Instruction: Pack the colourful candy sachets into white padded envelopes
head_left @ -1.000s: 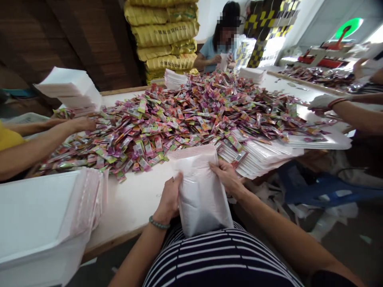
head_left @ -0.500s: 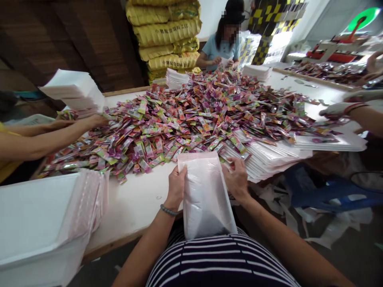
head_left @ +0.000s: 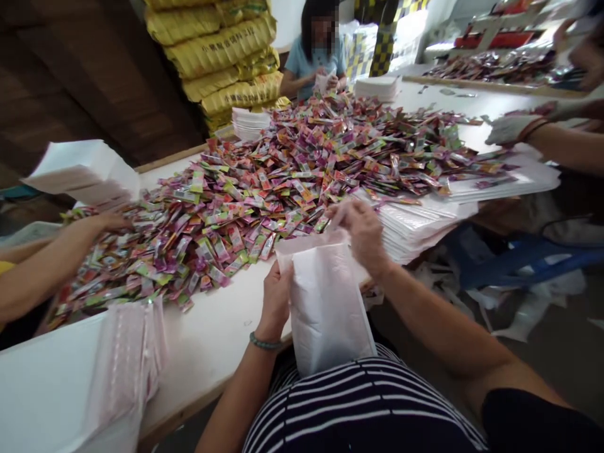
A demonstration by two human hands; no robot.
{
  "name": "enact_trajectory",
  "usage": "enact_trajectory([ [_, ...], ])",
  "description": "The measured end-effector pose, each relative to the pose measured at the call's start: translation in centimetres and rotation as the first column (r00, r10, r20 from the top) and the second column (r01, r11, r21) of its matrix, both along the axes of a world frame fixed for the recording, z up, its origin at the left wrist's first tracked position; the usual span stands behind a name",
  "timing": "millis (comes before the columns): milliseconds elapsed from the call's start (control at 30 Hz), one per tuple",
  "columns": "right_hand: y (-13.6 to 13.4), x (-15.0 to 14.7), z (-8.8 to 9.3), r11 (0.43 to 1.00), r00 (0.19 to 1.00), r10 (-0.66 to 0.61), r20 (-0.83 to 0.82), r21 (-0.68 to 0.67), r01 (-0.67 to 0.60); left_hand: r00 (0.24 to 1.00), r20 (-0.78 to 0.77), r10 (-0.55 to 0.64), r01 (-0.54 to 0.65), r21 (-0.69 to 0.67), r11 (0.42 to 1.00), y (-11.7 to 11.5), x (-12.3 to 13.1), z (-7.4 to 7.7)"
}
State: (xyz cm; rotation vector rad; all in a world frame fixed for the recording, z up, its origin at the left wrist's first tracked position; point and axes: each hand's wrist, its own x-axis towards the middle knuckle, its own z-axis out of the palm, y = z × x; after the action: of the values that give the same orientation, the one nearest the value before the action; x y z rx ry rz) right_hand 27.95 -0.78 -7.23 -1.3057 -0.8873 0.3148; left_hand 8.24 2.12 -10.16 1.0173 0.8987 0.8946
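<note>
A white padded mailer bag (head_left: 328, 308) stands upright against my striped shirt at the table's near edge. My left hand (head_left: 276, 301), a bead bracelet on its wrist, is closed on the bag's left edge. Above the bag's mouth, my right hand (head_left: 361, 233) is closed in a pinch on the thin flap at the top right corner. Just beyond lies a huge heap of small colourful sachets (head_left: 302, 170).
A fanned stack of white mailers (head_left: 415, 223) lies to the right of my right hand, more mailers (head_left: 127, 358) at near left. Other people's arms (head_left: 51, 258) and a gloved hand (head_left: 512, 129) reach into the heap. A person (head_left: 316, 50) sits at the far end by yellow sacks (head_left: 221, 56).
My right hand rose from the bag's right side to its top corner and pinched the flap. My view shifted, so the table sits lower and further left.
</note>
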Motion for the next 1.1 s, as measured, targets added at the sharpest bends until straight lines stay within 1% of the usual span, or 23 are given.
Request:
enact_trajectory([
  [33, -2.0, 2.0, 0.3, 1.0, 0.996, 0.007, -0.085, 0.009, -0.006, 1.0, 0.007, 0.027, -0.027, -0.026, 0.999, 0.1, -0.1, 0.0],
  [67, -4.2, 4.0, 0.5, 0.999, 0.995, -0.011, -0.097, -0.039, 0.007, 0.999, 0.02, 0.044, -0.043, -0.055, 0.998, 0.1, -0.2, 0.0],
  [100, -6.5, 5.7, 0.6, 0.991, 0.998, -0.023, -0.061, -0.135, 0.015, 0.998, 0.036, 0.052, -0.048, -0.084, 0.995, 0.2, -0.3, -0.1],
  [133, -8.6, 7.0, 0.6, 0.962, 0.999, -0.011, 0.037, -0.272, 0.021, 0.998, 0.051, 0.048, -0.042, -0.109, 0.993, 0.3, -0.4, -0.2],
  [167, -10.4, 7.8, 0.4, 0.891, 0.98, 0.103, 0.168, -0.454, -0.015, 0.997, 0.06, 0.04, -0.032, -0.129, 0.991, 0.4, -0.6, -0.2],
  [200, -11.6, 8.1, 0.0, 0.824, 0.938, 0.209, 0.278, -0.567, -0.016, 0.997, 0.066, 0.034, -0.025, -0.143, 0.989, 0.5, -0.7, -0.3],
  [233, -12.1, 7.7, -0.5, 0.765, 0.897, 0.301, 0.323, -0.643, -0.025, 0.997, 0.068, 0.033, -0.023, -0.154, 0.988, 0.6, -0.9, -0.4],
  [267, -11.9, 6.8, -1.1, 0.732, 0.882, 0.349, 0.315, -0.679, -0.047, 0.997, 0.072, 0.037, -0.025, -0.16, 0.987, 0.6, -1.0, -0.4],
  [300, -11.0, 5.5, -1.7, 0.722, 0.898, 0.36, 0.255, -0.685, -0.095, 0.996, 0.078, 0.046, -0.033, -0.162, 0.986, 0.7, -1.2, -0.4],
  [367, -7.9, 2.3, -2.8, 0.731, 0.937, 0.349, -0.026, -0.617, -0.29, 0.994, 0.083, 0.067, -0.053, -0.16, 0.986, 0.7, -1.5, -0.2],
  [400, -6.1, 0.8, -3.3, 0.723, 0.902, 0.382, -0.202, -0.542, -0.428, 0.995, 0.076, 0.069, -0.056, -0.156, 0.986, 0.7, -1.6, -0.2],
  [433, -4.3, -0.5, -3.7, 0.692, 0.821, 0.429, -0.377, -0.448, -0.567, 0.996, 0.061, 0.065, -0.055, -0.153, 0.987, 0.7, -1.8, -0.2],
  [500, -1.6, -2.3, -4.5, 0.624, 0.627, 0.463, -0.626, -0.272, -0.732, 0.999, 0.015, 0.043, -0.04, -0.16, 0.986, 0.8, -2.2, -0.4],
  [533, -0.7, -2.8, -5.0, 0.602, 0.556, 0.453, -0.697, -0.221, -0.767, 0.999, -0.012, 0.031, -0.033, -0.171, 0.985, 1.0, -2.3, -0.7],
  [567, -0.2, -3.0, -5.4, 0.596, 0.52, 0.431, -0.737, -0.2, -0.777, 0.999, -0.042, 0.024, -0.031, -0.183, 0.983, 1.2, -2.5, -1.1],
  [633, 0.1, -2.8, -6.4, 0.62, 0.541, 0.387, -0.747, -0.223, -0.752, 0.995, -0.099, 0.019, -0.038, -0.188, 0.982, 1.8, -2.8, -2.2],
  [733, -0.2, -1.9, -7.7, 0.664, 0.679, 0.388, -0.623, -0.323, -0.675, 0.986, -0.167, 0.013, -0.035, -0.125, 0.991, 2.6, -3.2, -4.1],
  [800, -0.5, -1.4, -8.2, 0.654, 0.77, 0.452, -0.45, -0.42, -0.629, 0.97, -0.242, -0.012, 0.004, -0.032, 0.999, 2.8, -3.5, -4.8],
  [867, -0.9, -1.1, -8.0, 0.651, 0.82, 0.528, -0.222, -0.515, -0.558, 0.915, -0.401, -0.04, 0.09, 0.106, 0.99, 2.8, -4.0, -4.8],
  [933, -1.2, -0.9, -7.4, 0.693, 0.825, 0.565, 0.022, -0.556, -0.459, 0.794, -0.608, -0.032, 0.224, 0.243, 0.944, 2.7, -4.5, -4.0],
  [1000, -1.5, -0.7, -6.4, 0.75, 0.793, 0.569, 0.216, -0.534, -0.392, 0.639, -0.769, 0.028, 0.354, 0.326, 0.876, 2.6, -4.8, -2.7],
  [1033, -1.6, -0.5, -5.8, 0.772, 0.772, 0.567, 0.288, -0.513, -0.376, 0.573, -0.817, 0.067, 0.402, 0.351, 0.846, 2.7, -4.8, -2.1],
  [1100, -1.7, -0.3, -4.9, 0.797, 0.727, 0.567, 0.388, -0.483, -0.363, 0.481, -0.862, 0.161, 0.454, 0.401, 0.796, 2.9, -4.8, -1.1],
])
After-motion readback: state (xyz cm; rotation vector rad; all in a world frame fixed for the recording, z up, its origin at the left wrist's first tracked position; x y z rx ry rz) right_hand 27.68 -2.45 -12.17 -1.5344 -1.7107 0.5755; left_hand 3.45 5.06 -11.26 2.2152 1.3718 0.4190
